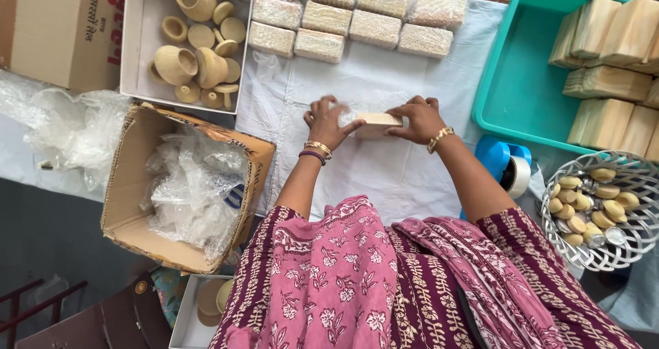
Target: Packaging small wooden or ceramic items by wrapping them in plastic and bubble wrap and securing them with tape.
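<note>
While a cardboard box (137, 205) of bubble wrap sits at far left, the left hand (328, 121) and right hand (420, 118) each grip an end of a pale wooden block (376, 124) on the white-clothed bench (384, 177), teal tray (515, 81) to the right

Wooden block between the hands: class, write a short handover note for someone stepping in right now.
Left hand presses clear wrap against the wooden block on the white cloth; right hand grips the block's other end.
Done: nine wrapped blocks lie in rows at the cloth's far edge.
Left: this block is only partly wrapped; bare blocks wait in the teal tray.
Nearby: tape dispenser by the right arm, carton of bubble wrap on the left.
</note>
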